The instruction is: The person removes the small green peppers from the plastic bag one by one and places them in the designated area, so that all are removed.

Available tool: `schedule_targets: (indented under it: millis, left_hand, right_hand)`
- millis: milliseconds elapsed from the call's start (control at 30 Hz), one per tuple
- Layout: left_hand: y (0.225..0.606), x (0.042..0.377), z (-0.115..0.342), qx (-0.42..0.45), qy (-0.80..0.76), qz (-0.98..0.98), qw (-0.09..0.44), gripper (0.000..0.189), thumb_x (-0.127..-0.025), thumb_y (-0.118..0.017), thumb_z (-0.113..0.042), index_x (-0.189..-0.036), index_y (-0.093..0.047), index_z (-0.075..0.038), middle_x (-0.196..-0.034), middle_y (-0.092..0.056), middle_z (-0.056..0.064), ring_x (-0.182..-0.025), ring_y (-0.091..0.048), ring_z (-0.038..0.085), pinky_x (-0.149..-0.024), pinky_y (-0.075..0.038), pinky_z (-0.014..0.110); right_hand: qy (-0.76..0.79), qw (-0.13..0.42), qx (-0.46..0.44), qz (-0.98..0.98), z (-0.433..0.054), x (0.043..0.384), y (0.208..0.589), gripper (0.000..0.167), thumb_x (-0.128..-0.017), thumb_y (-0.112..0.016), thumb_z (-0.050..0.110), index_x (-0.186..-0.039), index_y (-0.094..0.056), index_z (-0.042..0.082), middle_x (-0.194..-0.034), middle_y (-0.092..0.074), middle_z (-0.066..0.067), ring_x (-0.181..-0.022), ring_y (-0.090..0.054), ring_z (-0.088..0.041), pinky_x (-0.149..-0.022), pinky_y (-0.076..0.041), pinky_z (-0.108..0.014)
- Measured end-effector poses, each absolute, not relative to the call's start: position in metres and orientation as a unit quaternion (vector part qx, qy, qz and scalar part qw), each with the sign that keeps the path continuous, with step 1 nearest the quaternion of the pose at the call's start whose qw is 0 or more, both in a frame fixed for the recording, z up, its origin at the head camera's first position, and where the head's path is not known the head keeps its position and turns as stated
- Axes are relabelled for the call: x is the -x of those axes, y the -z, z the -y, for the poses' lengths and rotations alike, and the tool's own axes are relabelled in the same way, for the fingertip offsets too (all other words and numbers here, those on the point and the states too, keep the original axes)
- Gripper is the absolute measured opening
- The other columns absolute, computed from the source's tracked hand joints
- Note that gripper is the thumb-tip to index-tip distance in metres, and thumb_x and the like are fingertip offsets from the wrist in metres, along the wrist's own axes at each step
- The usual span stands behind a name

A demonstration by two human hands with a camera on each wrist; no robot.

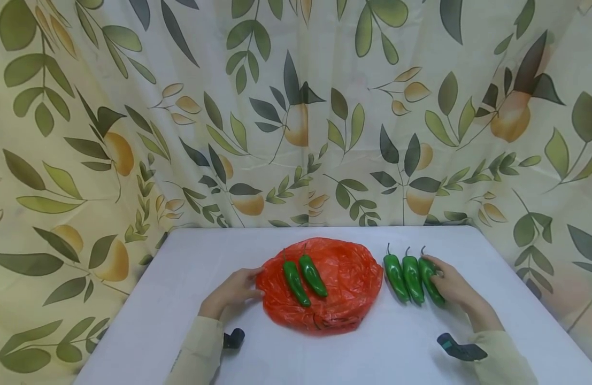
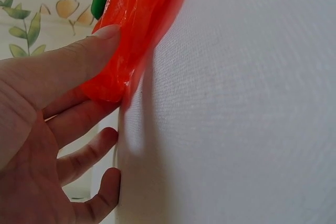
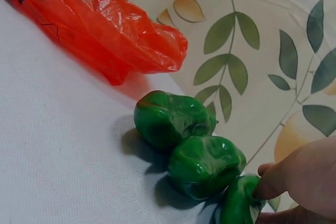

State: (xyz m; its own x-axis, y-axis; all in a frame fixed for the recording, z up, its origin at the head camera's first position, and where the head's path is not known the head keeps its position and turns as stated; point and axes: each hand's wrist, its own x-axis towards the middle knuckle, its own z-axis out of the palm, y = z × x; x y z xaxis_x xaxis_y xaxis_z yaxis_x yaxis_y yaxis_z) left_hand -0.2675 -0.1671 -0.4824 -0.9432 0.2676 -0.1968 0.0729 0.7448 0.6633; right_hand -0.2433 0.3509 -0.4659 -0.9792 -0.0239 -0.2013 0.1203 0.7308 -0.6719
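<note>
A red plastic bag [image 1: 351,278] lies spread in a rough round on the white table, with two long green chili peppers [image 1: 296,284] side by side on its left half. My left hand [image 1: 234,291] pinches the bag's left edge; the left wrist view shows the thumb [image 2: 97,51] above the plastic and fingers under it. Right of the bag, three more green peppers stand in a row, stems pointing away: a left one [image 1: 396,277], a middle one [image 1: 413,279] and a right one [image 1: 430,279]. My right hand [image 1: 451,282] grips the right one between thumb and fingers.
The white tabletop [image 1: 286,361] reaches back to a leaf-and-fruit patterned curtain [image 1: 324,160]. Dark wrist devices [image 1: 461,350] sit at both sleeves. In the right wrist view, the middle pepper [image 3: 205,166] lies close against the gripped one.
</note>
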Motion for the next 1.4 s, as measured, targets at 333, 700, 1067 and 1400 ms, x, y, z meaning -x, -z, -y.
schedule_targets:
  millis: [333, 700, 1067, 1400]
  left_hand:
    - [0.482, 0.269, 0.164, -0.083, -0.346, -0.923, 0.148, 0.072, -0.084, -0.082, -0.024, -0.149, -0.052, -0.019, -0.15, -0.055, 0.011, -0.141, -0.048, 0.036, -0.112, -0.045, 0.058]
    - [0.481, 0.268, 0.156, -0.084, -0.348, -0.923, 0.144, 0.072, -0.084, -0.082, -0.024, -0.149, -0.052, -0.019, -0.15, -0.055, 0.01, -0.141, -0.048, 0.036, -0.112, -0.046, 0.058]
    - [0.485, 0.262, 0.161, -0.087, -0.342, -0.924, 0.146, 0.07, -0.085, -0.081, -0.021, -0.149, -0.052, -0.017, -0.149, -0.057, 0.01, -0.14, -0.049, 0.036, -0.11, -0.047, 0.057]
    - [0.482, 0.264, 0.165, -0.081, -0.34, -0.926, 0.139, 0.071, -0.084, -0.082, -0.021, -0.149, -0.052, -0.018, -0.15, -0.056, 0.01, -0.14, -0.049, 0.036, -0.111, -0.046, 0.057]
  right_hand:
    - [0.333, 0.088, -0.042, -0.938, -0.359, 0.243, 0.465, 0.062, -0.105, -0.038, 0.021, -0.157, -0.016, -0.005, -0.152, -0.016, -0.048, -0.137, -0.022, -0.069, -0.107, -0.029, -0.079]
    - [0.309, -0.008, -0.034, -0.95, -0.357, 0.232, 0.444, 0.062, -0.106, -0.043, 0.027, -0.152, -0.026, -0.01, -0.151, -0.024, -0.047, -0.137, -0.024, -0.067, -0.108, -0.028, -0.078]
    - [0.32, -0.074, -0.002, -0.944, -0.312, 0.222, 0.431, 0.057, -0.105, -0.048, 0.026, -0.151, -0.035, -0.005, -0.152, -0.03, -0.041, -0.14, -0.026, -0.062, -0.11, -0.026, -0.079]
    - [0.335, -0.068, 0.025, -0.939, -0.272, 0.216, 0.416, 0.055, -0.103, -0.054, 0.024, -0.152, -0.039, 0.005, -0.157, -0.031, -0.033, -0.143, -0.028, -0.056, -0.107, -0.03, -0.081]
